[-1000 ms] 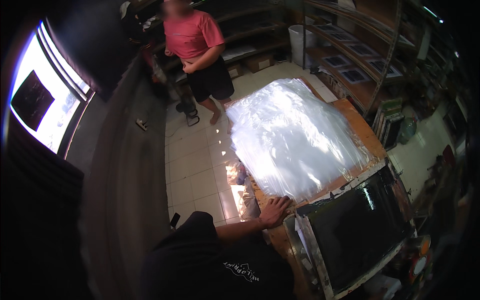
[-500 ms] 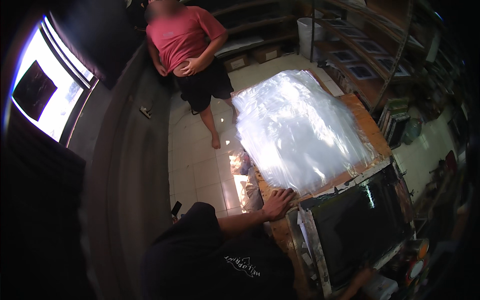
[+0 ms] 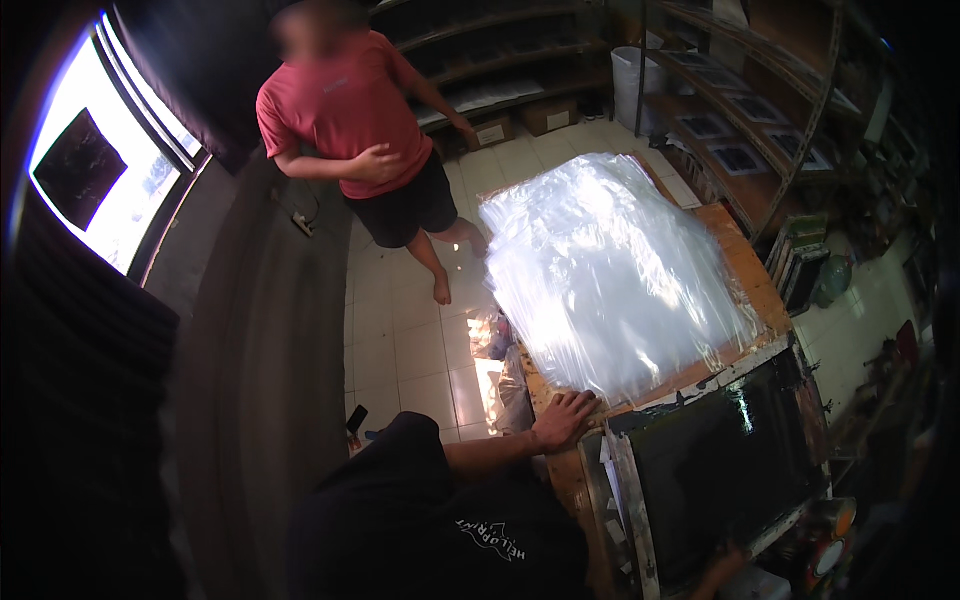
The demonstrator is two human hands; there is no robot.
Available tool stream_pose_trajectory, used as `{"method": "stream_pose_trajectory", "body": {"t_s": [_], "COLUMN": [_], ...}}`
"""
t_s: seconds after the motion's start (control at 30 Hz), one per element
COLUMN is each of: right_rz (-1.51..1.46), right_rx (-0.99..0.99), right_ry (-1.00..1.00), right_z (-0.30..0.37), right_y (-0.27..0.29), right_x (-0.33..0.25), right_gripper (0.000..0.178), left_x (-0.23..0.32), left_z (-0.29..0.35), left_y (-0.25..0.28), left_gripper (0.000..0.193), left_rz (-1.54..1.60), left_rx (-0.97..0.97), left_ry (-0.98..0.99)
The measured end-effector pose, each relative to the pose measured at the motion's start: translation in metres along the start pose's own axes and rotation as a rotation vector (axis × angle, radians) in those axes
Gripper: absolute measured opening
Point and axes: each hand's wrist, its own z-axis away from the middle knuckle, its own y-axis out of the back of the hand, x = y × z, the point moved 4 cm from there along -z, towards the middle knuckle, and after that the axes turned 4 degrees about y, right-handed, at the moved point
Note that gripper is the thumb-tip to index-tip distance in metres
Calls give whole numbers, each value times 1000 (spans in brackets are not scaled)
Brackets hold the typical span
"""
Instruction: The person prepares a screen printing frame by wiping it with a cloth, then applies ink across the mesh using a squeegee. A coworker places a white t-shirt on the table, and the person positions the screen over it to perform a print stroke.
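My left hand [image 3: 566, 420] lies on the wooden table's edge, at the corner between a stack of clear plastic sheets [image 3: 610, 280] and a screen-printing frame [image 3: 647, 510]. Its fingers are stretched out and grip nothing. The frame has worn, paint-stained edges around a dark mesh [image 3: 715, 470]. Down by the frame's near right side, my right hand [image 3: 733, 562] is small and in shadow; its fingers cannot be made out. The glossy sheets cover most of the wooden table [image 3: 752, 268], their edges uneven.
A person in a red shirt [image 3: 350, 110] and black shorts stands on the tiled floor [image 3: 420, 345] beyond the table's left side. Shelves [image 3: 740, 110] with flat prints rise at the far right. Paint-smeared cans [image 3: 828, 555] crowd the near right corner. A bright window [image 3: 140, 150] is at left.
The person in red has shifted left, an arm now swung out to the side and the shirt lowered. My view has moved slightly. My left hand stays on the table edge.
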Motion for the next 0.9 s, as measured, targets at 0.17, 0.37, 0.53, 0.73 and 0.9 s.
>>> {"method": "stream_pose_trajectory", "body": {"t_s": [0.17, 0.37, 0.53, 0.73, 0.9], "right_rz": [88, 43, -67, -66, 69], "right_rx": [31, 30, 153, 45, 25], "right_ry": [8, 20, 3, 102, 149], "right_z": [5, 12, 29, 20, 31], "right_y": [15, 12, 58, 14, 24], "right_x": [-17, -5, -57, -13, -31], "right_gripper": [40, 45, 56, 38, 32], "left_x": [-2, -3, 1, 2, 10], "left_z": [0, -1, -3, -1, 1], "left_y": [1, -5, -3, 4, 19], "left_gripper": [54, 55, 55, 55, 53], "left_rz": [-6, -17, 34, 49, 12], "left_rx": [-44, -49, -76, -54, -52], "left_ry": [14, 17, 24, 32, 69]}}
